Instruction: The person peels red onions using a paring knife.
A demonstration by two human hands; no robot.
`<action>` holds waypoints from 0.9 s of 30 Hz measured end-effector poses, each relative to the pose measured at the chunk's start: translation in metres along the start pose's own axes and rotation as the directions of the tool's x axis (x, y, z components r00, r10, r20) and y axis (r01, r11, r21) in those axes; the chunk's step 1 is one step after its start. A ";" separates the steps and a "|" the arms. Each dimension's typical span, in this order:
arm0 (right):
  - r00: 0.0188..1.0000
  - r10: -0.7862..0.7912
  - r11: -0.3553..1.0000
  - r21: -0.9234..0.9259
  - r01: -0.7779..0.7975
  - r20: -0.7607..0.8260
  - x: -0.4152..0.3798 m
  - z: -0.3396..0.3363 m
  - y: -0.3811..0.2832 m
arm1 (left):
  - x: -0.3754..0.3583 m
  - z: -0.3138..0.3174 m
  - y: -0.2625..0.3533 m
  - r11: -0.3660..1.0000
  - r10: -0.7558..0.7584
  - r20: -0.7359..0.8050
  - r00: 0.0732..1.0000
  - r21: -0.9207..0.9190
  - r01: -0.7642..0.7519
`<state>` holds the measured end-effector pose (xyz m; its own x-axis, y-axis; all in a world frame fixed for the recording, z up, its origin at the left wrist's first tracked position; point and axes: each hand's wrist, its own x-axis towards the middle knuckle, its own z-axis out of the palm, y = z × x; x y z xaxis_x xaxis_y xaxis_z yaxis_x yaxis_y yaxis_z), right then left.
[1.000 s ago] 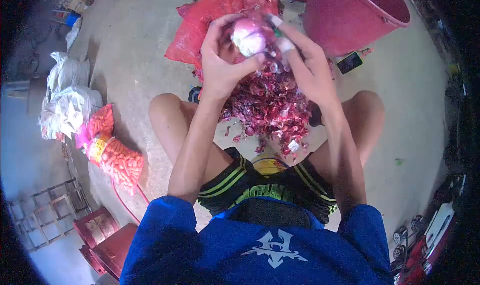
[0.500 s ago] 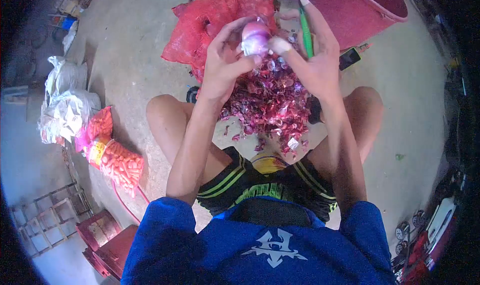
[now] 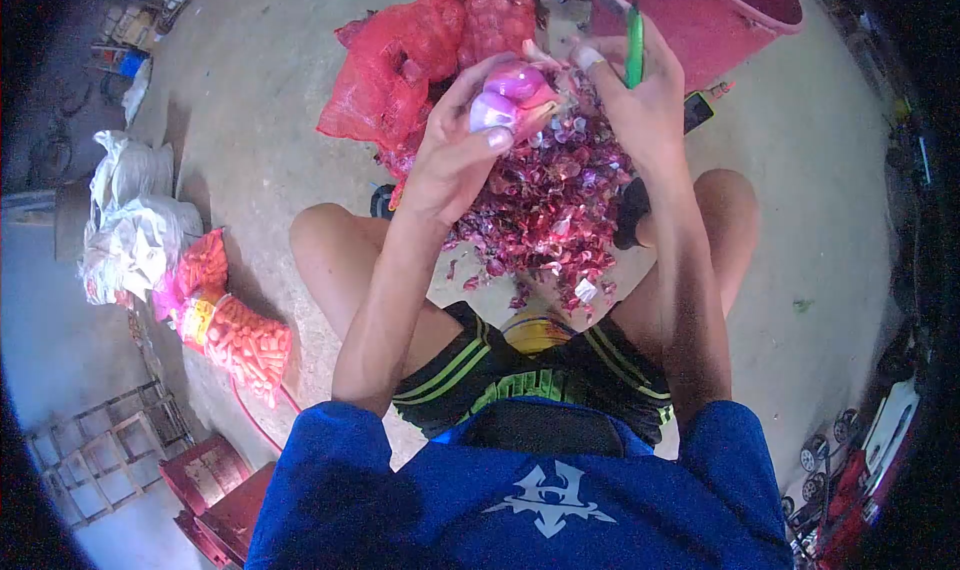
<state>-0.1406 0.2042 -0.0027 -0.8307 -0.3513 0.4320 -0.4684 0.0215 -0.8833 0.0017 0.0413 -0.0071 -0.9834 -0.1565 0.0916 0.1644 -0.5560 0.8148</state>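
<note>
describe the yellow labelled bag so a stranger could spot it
Start at the bulky, crumpled white sacks on the floor at the left. Just below them in the picture lies a plump orange bag full of small orange pieces. Unlike them, it wears a yellow label.

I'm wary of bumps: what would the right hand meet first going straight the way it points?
The right hand would likely meet the pink tub beyond its fingers first, though this one view leaves the depth between them unclear.

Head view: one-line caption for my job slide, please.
Left hand holds a red onion above a heap of onion skins; right hand holds a green-handled knife.
</note>
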 end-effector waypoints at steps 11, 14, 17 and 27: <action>0.967 0.162 0.976 -0.179 -0.127 0.199 -0.013 0.003 -0.006 | -0.002 -0.022 -0.001 0.960 0.096 -0.008 0.995 -0.263 -0.095; 0.977 -0.010 0.998 -0.062 0.023 0.213 -0.019 0.005 -0.013 | -0.001 -0.020 0.007 0.986 0.149 -0.065 0.987 -0.065 -0.153; 0.940 -0.109 0.980 -0.125 0.157 0.325 -0.026 -0.001 -0.014 | 0.002 -0.022 0.015 0.975 0.224 -0.124 0.967 0.041 -0.221; 0.830 0.024 0.992 -0.116 0.050 0.558 -0.048 0.001 -0.039 | 0.001 -0.026 0.027 0.569 0.512 0.016 0.859 0.743 -0.353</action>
<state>-0.0823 0.2193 0.0111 -0.5323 -0.8131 0.2358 -0.5407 0.1122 -0.8337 0.0071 0.0045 0.0003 -0.7615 -0.4060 0.5052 0.3840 0.3451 0.8564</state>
